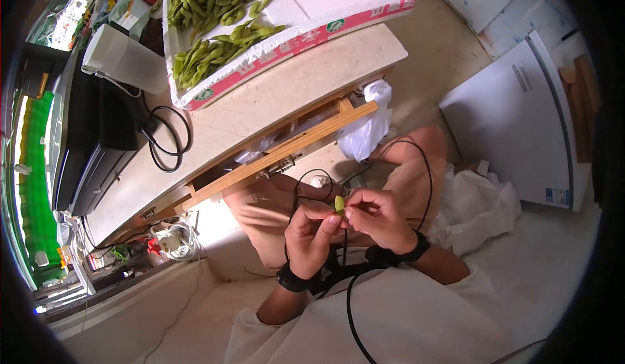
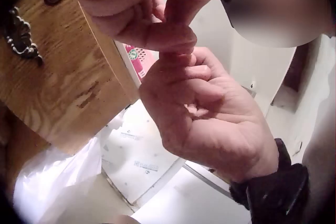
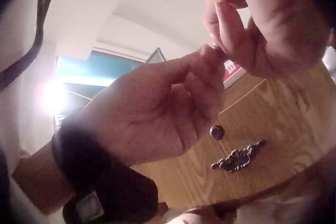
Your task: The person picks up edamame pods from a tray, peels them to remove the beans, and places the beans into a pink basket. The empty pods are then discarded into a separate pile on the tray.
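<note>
A small green pod stands between both hands in the head view, above the lap. My left hand pinches it between thumb and fingers; my right hand grips its other side with thumb and index finger. Fingertips of the two hands meet. In the left wrist view, my left hand is at the top and my right hand below, their fingers covering the pod. The right wrist view has my right hand at upper right and my left hand at centre, the pod mostly hidden.
A foam box holding many green pods rests on the counter. Below it a wooden drawer is pulled out. Cables, a white bin, plastic bags and a white fridge surround the seated person.
</note>
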The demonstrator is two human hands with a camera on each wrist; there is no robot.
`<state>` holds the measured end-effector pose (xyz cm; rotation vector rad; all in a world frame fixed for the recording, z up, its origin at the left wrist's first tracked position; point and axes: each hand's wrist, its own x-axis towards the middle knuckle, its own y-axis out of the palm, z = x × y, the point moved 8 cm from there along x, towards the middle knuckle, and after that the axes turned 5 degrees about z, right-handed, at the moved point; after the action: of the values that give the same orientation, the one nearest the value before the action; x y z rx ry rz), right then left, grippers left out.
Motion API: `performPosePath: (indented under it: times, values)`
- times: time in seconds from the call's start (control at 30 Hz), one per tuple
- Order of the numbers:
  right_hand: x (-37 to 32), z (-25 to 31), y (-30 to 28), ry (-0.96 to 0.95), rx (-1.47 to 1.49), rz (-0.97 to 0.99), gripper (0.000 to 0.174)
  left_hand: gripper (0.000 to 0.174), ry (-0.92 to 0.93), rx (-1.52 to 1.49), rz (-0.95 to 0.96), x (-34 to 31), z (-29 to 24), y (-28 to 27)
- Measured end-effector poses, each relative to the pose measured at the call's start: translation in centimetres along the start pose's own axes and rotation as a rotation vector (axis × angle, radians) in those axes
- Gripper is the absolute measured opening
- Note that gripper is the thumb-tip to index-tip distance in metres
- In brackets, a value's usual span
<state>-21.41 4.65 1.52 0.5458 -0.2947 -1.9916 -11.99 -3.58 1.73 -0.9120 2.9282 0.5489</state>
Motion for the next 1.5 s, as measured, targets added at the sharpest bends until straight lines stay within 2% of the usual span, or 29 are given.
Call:
performPosePath:
  times: [0.13, 0.23, 0.27, 0.3, 0.33, 0.37, 0.4, 0.43, 0.5, 0.63, 0.7, 0.73, 0.77, 0.83, 0.97, 1.03, 1.07, 1.1, 1.17, 1.3, 1.37, 1.43, 1.5]
  values:
    - [0.0, -0.7, 0.1, -0.115, 0.121, -0.034, 0.004, 0.012, -0.036, -0.094, 0.095, 0.2, 0.6, 0.2]
    - [0.1, -1.0, 0.0, -0.078, 0.234, -0.028, 0.002, 0.013, -0.073, -0.127, 0.108, 0.4, 0.8, 0.5]
    - [0.1, -1.0, -0.2, -0.079, 0.234, -0.029, 0.002, 0.014, -0.097, -0.121, 0.086, 0.4, 0.9, 0.5]
    - [0.1, -0.8, -0.7, -0.097, 0.096, -0.065, 0.002, 0.014, -0.098, -0.122, 0.087, 0.5, 0.8, 0.6]
    - [0.1, -0.6, -1.1, -0.114, -0.043, -0.101, 0.005, 0.019, 0.025, 0.225, 0.06, 0.5, -0.4, 0.6]
    - [0.1, -0.8, -1.3, -0.114, -0.043, -0.102, 0.005, 0.023, 0.15, 0.57, 0.032, 0.4, -1.7, 0.9]
    - [0.2, -1.0, -1.3, -0.105, -0.1, -0.082, 0.004, 0.028, 0.221, 0.798, 0.056, 0.2, -2.8, 1.4]
    - [0.2, -1.2, -1.2, -0.096, -0.157, -0.064, 0.004, 0.028, 0.219, 0.796, 0.057, 0.1, -2.7, 1.3]
    - [0.2, -0.5, -0.9, -0.119, -0.198, -0.045, 0.005, 0.025, 0.341, 0.967, 0.031, -0.5, -3.4, 1.5]
    - [0.2, -0.6, -1.0, -0.13, -0.248, -0.011, 0.007, 0.023, 0.214, 0.877, 0.088, -0.2, -2.7, 1.1]
    - [0.2, -0.4, -0.9, -0.129, -0.272, -0.015, 0.008, 0.019, -0.05, 0.384, 0.127, -0.1, -0.2, -0.1]
    - [0.1, -0.4, -0.9, -0.129, -0.297, -0.018, 0.008, 0.023, -0.091, 0.219, 0.14, -0.2, 0.5, -0.2]
    - [0.1, -0.5, -0.9, -0.127, -0.297, -0.019, 0.008, 0.023, -0.093, 0.218, 0.14, -0.2, 0.5, -0.2]
    - [0.3, -1.3, -1.0, -0.063, -0.243, -0.038, 0.01, 0.023, -0.184, 0.007, 0.099, -0.2, 1.1, -0.5]
    - [0.8, -1.3, -0.5, -0.025, -0.074, 0.034, 0.015, 0.023, -0.174, 0.078, 0.108, -0.2, 1.4, -0.8]
    - [1.1, 0.8, -0.1, -0.201, -0.303, 0.033, 0.027, 0.023, -0.148, 0.167, 0.137, -0.2, 1.3, -0.6]
    - [1.0, 1.2, 0.1, -0.129, -0.347, 0.071, 0.032, 0.023, -0.121, 0.258, 0.168, -0.2, 1.1, -0.3]
    - [1.0, 1.4, -0.3, -0.127, -0.346, 0.068, 0.032, 0.023, -0.124, 0.257, 0.17, -0.2, 1.0, -0.3]
    - [1.0, 1.7, 0.3, -0.155, -0.569, 0.232, 0.03, 0.023, -0.208, 0.154, 0.237, -0.5, 1.3, 0.1]
    - [0.8, 1.9, -0.1, -0.117, -0.641, 0.255, 0.018, 0.02, -0.26, 0.191, 0.26, -0.4, 2.1, 0.2]
    - [0.8, 1.8, -0.4, -0.105, -0.666, 0.213, 0.015, 0.016, -0.157, 0.523, 0.202, -0.2, 1.5, 0.2]
    - [0.8, 1.4, -0.8, -0.094, -0.69, 0.171, 0.013, 0.015, -0.093, 0.622, 0.195, -0.1, 1.3, 0.6]
    - [0.8, 1.0, -1.2, -0.167, -0.755, 0.123, 0.014, 0.014, -0.029, 0.721, 0.188, 0.0, 0.8, 0.8]
